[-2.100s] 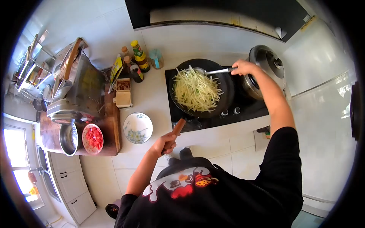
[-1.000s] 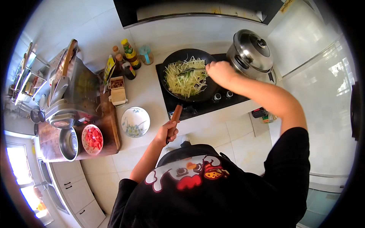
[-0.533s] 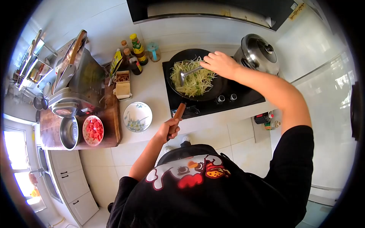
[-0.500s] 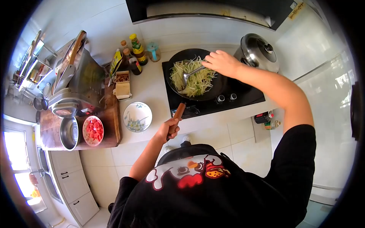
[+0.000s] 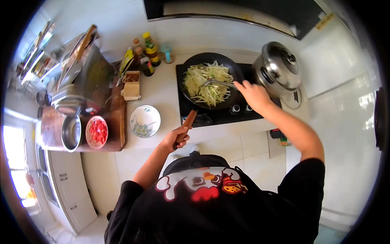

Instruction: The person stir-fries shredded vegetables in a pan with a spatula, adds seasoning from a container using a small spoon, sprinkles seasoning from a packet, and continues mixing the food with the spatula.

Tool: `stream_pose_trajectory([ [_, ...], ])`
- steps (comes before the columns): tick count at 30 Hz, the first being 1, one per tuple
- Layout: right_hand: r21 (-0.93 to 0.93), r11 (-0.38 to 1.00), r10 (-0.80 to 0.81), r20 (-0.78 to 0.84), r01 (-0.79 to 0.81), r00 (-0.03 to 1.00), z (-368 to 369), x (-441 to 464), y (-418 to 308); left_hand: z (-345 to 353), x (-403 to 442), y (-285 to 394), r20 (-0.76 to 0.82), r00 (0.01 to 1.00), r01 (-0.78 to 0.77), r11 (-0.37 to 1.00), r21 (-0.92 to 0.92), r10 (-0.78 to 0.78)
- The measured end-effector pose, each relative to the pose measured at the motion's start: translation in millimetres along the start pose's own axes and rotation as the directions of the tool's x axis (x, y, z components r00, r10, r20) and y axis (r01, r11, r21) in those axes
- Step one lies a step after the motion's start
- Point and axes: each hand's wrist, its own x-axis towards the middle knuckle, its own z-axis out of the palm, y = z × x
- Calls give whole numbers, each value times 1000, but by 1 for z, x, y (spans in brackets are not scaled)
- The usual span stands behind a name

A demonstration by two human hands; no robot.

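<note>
My left hand (image 5: pixel 175 138) is wrapped around the brown wooden handle of a black wok (image 5: pixel 237 73) on the cooktop. Pale shredded vegetable strips (image 5: pixel 207 93), with some green bits among them, cover much of the wok's inside. Over the wok's right side, my right hand (image 5: pixel 252 95) grips a metal spatula (image 5: pixel 224 83) by its handle. The spatula slants left into the strips, and its head is partly hidden there.
A lidded steel pot (image 5: pixel 280 67) stands right of the wok. Left of the black cooktop (image 5: pixel 219 118) are a white patterned bowl (image 5: pixel 145 120), bottles (image 5: pixel 151 51) and a seasoning box (image 5: pixel 132 91). A wooden board (image 5: pixel 122 134) bears a steel bowl (image 5: pixel 71 132) and a bowl of red chunks (image 5: pixel 98 131).
My right hand has moved right and lower, tilting the spatula flatter across the wok. The strips are shifted about. My left hand still holds the handle; the whole view has shifted slightly.
</note>
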Motion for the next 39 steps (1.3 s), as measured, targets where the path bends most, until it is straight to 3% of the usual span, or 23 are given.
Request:
stream_pose_trajectory([
  [3,83,972,222,-41,-218,974,4,-36,-17,2,-4,-2,-27,1000,2,1000,-22,-2],
  [5,90,917,376,136,-389,917,24,-54,-32,1,-4,-2,-46,999,-29,998,-59,26],
  [8,442,790,404,145,-425,903,64,-70,-57,-55,23,-34,-121,980,-157,987,24,159],
  [9,552,723,397,162,-416,903,74,-72,-66,-37,3,-12,-400,899,-98,973,211,178],
  [10,644,590,412,279,-487,867,79,-71,-75,-48,0,-2,-492,837,-110,954,278,240],
  [11,651,588,396,285,-479,873,82,-70,-79,-73,1,5,-525,773,-160,910,383,357],
  [13,752,531,490,103,-390,866,83,-66,-88,-105,-10,43,-584,622,-226,834,503,521],
  [14,731,565,553,9,-383,833,77,-60,-87,-127,-13,65,-624,552,-164,806,569,553],
  [15,774,504,632,-27,-384,774,67,-54,-90,-151,-17,85,-653,478,-95,774,627,588],
  [16,839,412,663,-8,-356,749,55,-46,-91,-176,-19,105,-519,321,108,513,851,792],
  [17,893,314,693,16,-322,721,42,-36,-93,-201,-19,124,-285,213,348,199,916,935],
  [19,935,247,718,-1,-254,696,23,-14,-112,-242,-16,159,-428,268,466,273,842,863],
  [21,985,27,624,115,-168,773,1,9,-131,-273,-3,175,-348,309,482,171,860,885],
  [24,981,-49,546,185,-189,817,-17,45,-173,-305,14,190,-238,405,487,13,873,883],
  [27,971,-125,457,237,-203,857,-29,81,-213,-324,21,201,-301,642,448,-27,893,705],
  [28,962,-145,411,272,-232,870,-30,92,-225,-318,14,203,-292,655,437,-34,899,697],
  [30,942,-175,318,329,-286,889,-30,114,-244,-294,-7,203,-64,671,317,-208,925,739],
  [31,932,-188,272,353,-311,895,-29,125,-253,-273,-24,206,-49,683,303,-222,927,729],
  [32,924,-106,230,383,-369,894,-26,138,-259,-247,-46,211,10,632,207,-181,961,775],
  [33,949,-12,246,307,-314,919,-8,146,-269,-222,-70,213,59,575,105,-145,984,816],
  [37,910,57,357,365,-410,860,1,185,-298,-151,-140,219,149,597,44,-218,975,788],
  [38,909,52,367,367,-413,855,-5,189,-300,-140,-151,217,174,588,6,-219,976,790],
  [39,900,-63,294,430,-432,853,-17,193,-301,-131,-160,215,195,577,-30,-217,976,793],
])
